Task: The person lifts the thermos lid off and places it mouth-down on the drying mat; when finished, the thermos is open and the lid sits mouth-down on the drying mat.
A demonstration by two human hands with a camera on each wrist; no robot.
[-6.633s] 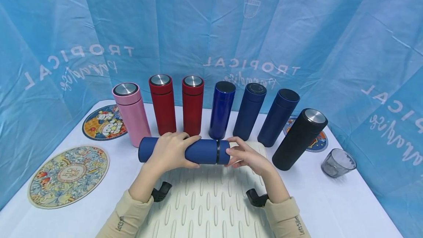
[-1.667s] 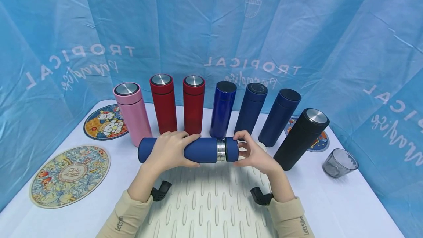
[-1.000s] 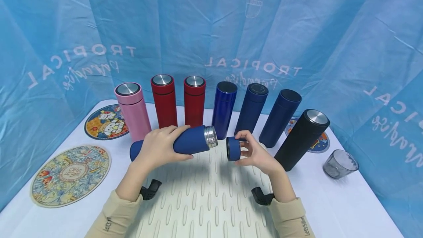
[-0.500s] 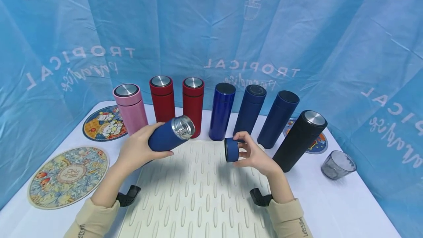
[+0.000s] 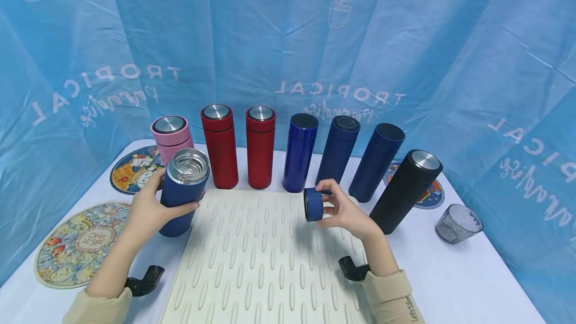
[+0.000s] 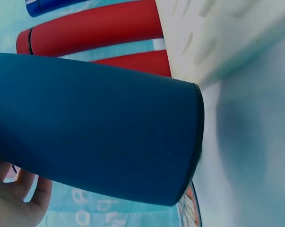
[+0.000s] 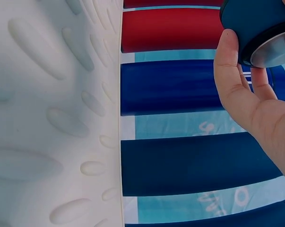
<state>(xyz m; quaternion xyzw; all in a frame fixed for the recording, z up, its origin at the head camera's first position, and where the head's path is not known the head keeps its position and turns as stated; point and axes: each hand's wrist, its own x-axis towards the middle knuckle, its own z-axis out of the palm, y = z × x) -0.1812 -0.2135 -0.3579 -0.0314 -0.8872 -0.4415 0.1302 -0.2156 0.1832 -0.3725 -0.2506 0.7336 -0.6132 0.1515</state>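
My left hand [image 5: 150, 216] grips a navy blue thermos bottle [image 5: 183, 191], nearly upright, in front of the pink thermos [image 5: 172, 136]. Its steel mouth is bare, with a strainer visible inside. In the left wrist view the bottle's base [image 6: 180, 165] appears a little above the white tabletop, its shadow off to one side. Between thumb and fingers, my right hand [image 5: 345, 216] holds the navy lid [image 5: 315, 205] on its side above the cream ribbed mat [image 5: 252, 259]. The lid's steel inner face [image 7: 277, 49] shows in the right wrist view.
Two red thermoses [image 5: 219, 151], a glossy blue thermos [image 5: 299, 156], two navy ones [image 5: 375, 166] and a black one [image 5: 405, 194] stand along the back. A grey glass [image 5: 456, 226] is at right. Round patterned placemats [image 5: 67, 259] lie at left and behind the black thermos.
The lid has come off the bottle. My left hand has carried the bottle leftward off the mat's middle and turned it from lying to nearly upright. The right hand has stayed almost still lately.
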